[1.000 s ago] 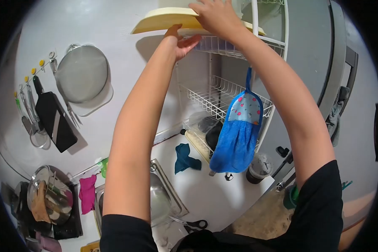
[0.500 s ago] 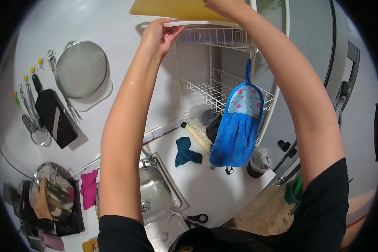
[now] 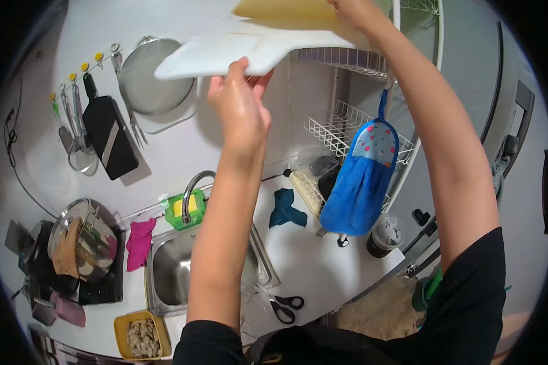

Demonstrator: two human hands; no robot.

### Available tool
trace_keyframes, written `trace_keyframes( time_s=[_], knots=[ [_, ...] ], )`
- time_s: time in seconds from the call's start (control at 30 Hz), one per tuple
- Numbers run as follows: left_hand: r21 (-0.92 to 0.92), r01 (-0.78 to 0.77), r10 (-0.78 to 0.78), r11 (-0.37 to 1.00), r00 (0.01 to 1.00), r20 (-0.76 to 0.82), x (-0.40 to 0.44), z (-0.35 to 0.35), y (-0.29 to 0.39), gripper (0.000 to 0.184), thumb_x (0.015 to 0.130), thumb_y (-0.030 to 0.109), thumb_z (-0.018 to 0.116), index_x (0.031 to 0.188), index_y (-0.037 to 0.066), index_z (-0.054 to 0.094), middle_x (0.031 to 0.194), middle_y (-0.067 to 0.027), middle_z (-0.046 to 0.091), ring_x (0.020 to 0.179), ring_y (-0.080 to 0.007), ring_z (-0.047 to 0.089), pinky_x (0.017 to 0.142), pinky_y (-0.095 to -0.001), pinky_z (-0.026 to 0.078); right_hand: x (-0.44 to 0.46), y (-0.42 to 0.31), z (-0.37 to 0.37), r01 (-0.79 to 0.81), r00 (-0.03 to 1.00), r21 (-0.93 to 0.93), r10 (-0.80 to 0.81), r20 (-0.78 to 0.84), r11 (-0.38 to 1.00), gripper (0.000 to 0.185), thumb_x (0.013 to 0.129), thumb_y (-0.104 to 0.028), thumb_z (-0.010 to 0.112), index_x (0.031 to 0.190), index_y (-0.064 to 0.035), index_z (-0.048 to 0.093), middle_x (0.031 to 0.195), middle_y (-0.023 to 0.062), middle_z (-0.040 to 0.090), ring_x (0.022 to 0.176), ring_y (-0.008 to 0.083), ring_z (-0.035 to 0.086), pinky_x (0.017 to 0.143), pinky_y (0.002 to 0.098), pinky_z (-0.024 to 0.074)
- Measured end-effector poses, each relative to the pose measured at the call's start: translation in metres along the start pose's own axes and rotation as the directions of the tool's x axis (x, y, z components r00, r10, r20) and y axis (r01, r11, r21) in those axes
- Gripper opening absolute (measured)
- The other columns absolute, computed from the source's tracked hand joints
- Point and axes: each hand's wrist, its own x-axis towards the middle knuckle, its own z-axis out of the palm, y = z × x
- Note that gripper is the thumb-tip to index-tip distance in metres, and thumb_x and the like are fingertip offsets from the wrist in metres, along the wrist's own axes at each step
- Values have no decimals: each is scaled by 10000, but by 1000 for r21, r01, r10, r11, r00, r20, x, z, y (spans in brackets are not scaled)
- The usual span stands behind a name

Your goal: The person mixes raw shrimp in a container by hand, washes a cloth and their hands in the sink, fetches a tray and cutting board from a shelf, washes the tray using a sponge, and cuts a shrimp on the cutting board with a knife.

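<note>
White: seemingly freeing board [image 3: 222,53] farther, grasping it with left hand [image 3: 242,106]; touching yellow tray [image 3: 286,8] with right hand [image 3: 358,11], not discerning that grip.

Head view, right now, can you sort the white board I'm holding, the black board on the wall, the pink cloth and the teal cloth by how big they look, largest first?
1. White board
2. Black board
3. Pink cloth and teal cloth: too alike to rank.

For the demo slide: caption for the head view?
Left hand grips a white board, right hand at a yellow object, by a wire rack.
</note>
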Motion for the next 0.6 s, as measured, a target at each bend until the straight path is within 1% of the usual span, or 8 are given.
trace_keyframes(
  time_s=[0.07, 0.17, 0.3, 0.43, 0.47, 0.53, 0.57, 0.6],
  knots=[
    [50, -30, 31, 998, 999, -16, -11, -28, 18, 207, 806, 56, 578, 984, 6, 486, 910, -97, 575, 849, -203, 583, 714, -324, 503, 7, 16, 15, 59, 997, -22, -60, -45, 998, 219, 824, -156, 523, 1002, -47, 586, 978, 223, 571, 882, 371, 582, 749, 463, 474],
    [175, -76, 80, 982, 997, -14, -39, -67, 65, 210, 795, 49, 606, 980, 34, 507, 906, -71, 576, 825, -172, 579, 711, -293, 492, -4, 8, 14, 73, 995, -39, -76, -69, 997, 227, 806, -146, 539, 998, -35, 585, 980, 237, 568, 888, 386, 575, 759, 464, 473],
    [296, -75, 126, 952, 980, -156, -114, -116, 143, 247, 802, 27, 602, 1034, 33, 519, 924, -57, 590, 856, -149, 584, 754, -293, 491, -12, 13, 46, 153, 978, -29, -155, -140, 988, 254, 800, -130, 540, 1032, -35, 586, 981, 247, 569, 901, 396, 569, 781, 471, 467],
    [333, 15, 115, 943, 923, -368, -218, -146, 216, 297, 849, 58, 528, 1134, -16, 492, 1084, -116, 562, 1027, -212, 535, 919, -394, 423, -15, 3, 46, 171, 985, -28, -170, 12, 985, 325, 800, -238, 570, 1075, -67, 588, 1079, 243, 560, 952, 396, 571, 779, 484, 475],
    [362, -3, 193, 932, 850, -490, -245, -154, 228, 240, 876, 94, 523, 1061, -58, 518, 990, -158, 600, 837, -201, 616, 745, -267, 538, -25, -4, 31, 214, 977, -81, -211, 42, 974, 336, 816, -310, 548, 1053, -76, 596, 1086, 249, 555, 947, 384, 576, 765, 493, 483],
    [462, 122, 226, 878, 745, -627, -304, -166, 250, 276, 878, 141, 526, 1093, -31, 499, 981, -154, 602, 766, -179, 627, 508, -198, 526, -42, -12, 15, 282, 958, -150, -271, 89, 948, 376, 841, -377, 511, 1035, -67, 598, 1058, 266, 560, 924, 374, 586, 747, 490, 492],
    [487, 172, 233, 856, 713, -661, -338, -176, 259, 300, 875, 155, 529, 1119, -15, 490, 977, -133, 604, 759, -174, 626, 461, -187, 505, -47, -14, 11, 308, 950, -164, -294, 104, 937, 388, 848, -372, 498, 1041, -48, 592, 1022, 275, 570, 905, 377, 591, 743, 478, 493],
    [435, 252, 106, 864, 754, -648, -364, -169, 266, 327, 865, 152, 540, 1148, -1, 482, 1005, -113, 595, 791, -165, 620, 445, -192, 498, -51, -15, 10, 333, 941, -181, -316, 120, 925, 400, 856, -367, 484, 1047, -30, 586, 987, 285, 580, 886, 379, 596, 739, 466, 495]
  ],
)
